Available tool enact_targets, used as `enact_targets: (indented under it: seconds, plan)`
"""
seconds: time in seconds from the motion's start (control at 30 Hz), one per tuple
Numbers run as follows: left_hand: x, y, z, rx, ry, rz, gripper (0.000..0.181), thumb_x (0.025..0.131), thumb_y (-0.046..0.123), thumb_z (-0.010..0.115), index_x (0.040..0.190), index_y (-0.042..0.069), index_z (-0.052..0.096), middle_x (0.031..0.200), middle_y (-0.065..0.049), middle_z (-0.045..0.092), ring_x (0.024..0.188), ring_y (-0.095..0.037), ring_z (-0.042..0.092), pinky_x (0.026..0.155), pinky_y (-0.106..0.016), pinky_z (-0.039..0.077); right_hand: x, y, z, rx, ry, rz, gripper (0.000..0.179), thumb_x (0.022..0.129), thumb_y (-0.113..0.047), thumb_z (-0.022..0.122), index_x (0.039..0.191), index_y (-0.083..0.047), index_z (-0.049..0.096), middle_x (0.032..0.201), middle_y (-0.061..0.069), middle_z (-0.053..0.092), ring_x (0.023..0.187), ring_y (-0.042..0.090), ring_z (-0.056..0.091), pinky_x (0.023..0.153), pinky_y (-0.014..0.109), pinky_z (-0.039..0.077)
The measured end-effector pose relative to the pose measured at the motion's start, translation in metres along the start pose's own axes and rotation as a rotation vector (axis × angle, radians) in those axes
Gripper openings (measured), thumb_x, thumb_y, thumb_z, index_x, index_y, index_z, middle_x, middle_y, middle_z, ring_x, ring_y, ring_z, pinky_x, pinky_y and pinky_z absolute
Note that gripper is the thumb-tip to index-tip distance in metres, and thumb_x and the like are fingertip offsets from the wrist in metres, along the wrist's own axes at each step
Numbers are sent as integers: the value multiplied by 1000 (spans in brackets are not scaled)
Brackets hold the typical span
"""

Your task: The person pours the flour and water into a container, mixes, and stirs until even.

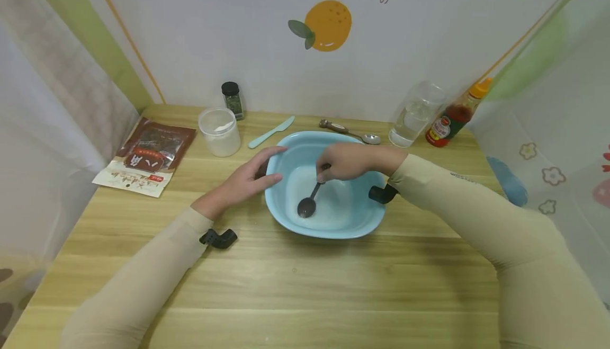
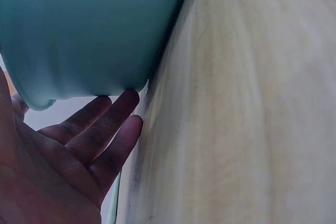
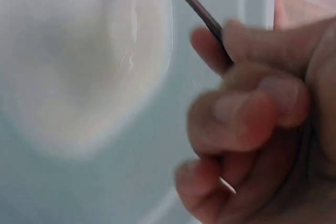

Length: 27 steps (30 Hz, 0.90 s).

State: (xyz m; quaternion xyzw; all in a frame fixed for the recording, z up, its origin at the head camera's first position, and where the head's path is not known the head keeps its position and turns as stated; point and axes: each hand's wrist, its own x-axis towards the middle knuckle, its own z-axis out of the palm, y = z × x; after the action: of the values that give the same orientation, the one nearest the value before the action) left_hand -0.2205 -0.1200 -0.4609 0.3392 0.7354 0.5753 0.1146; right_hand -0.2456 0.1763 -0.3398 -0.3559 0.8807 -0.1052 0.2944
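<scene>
A light blue basin [image 1: 329, 234] stands on the wooden table, with a whitish liquid [image 1: 335, 206] over its bottom. My right hand [image 1: 351, 161] reaches over the basin and pinches the handle of a dark spoon [image 1: 306, 207], whose bowl is down at the liquid. In the right wrist view, thumb and curled fingers hold the thin spoon handle [image 3: 197, 8]. On the basin's left side, my left hand [image 1: 240, 184] touches it with the thumb at the rim. The left wrist view shows its fairly straight fingers [image 2: 102, 129] against the outer wall.
Behind the basin lie a pale green knife [image 1: 271, 132] and a metal spoon [image 1: 370, 139] with a brown handle. A tub of white powder [image 1: 221, 140], a spice jar [image 1: 233, 103] and a brown packet [image 1: 147, 153] are at left. A glass of water [image 1: 411, 121] and a sauce bottle [image 1: 450, 121] stand right.
</scene>
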Motion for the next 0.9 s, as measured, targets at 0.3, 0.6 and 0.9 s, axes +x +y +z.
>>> enact_targets:
  seconds: [0.3,0.6,0.9]
  plan:
    - [2,0,0,29,2,-7,65,112,16,65,171,11,37,169,-16,44,141,-40,62,106,-49,62,-7,10,-11,19,-11,116,23,113,-21,65,107,-8,83,94,9,74,73,18,57,67,35,49]
    - [-1,-3,0,-14,-5,0,66,112,14,63,171,10,35,167,-21,45,139,-43,63,99,-43,65,16,-1,-3,37,19,16,23,114,-24,64,108,-9,81,91,7,72,73,14,57,69,32,49]
    - [-1,-4,0,23,5,11,66,112,17,64,171,11,35,170,-19,44,143,-41,61,103,-46,64,13,7,-11,-1,255,183,28,114,-20,62,114,0,82,86,8,68,72,20,51,71,37,44]
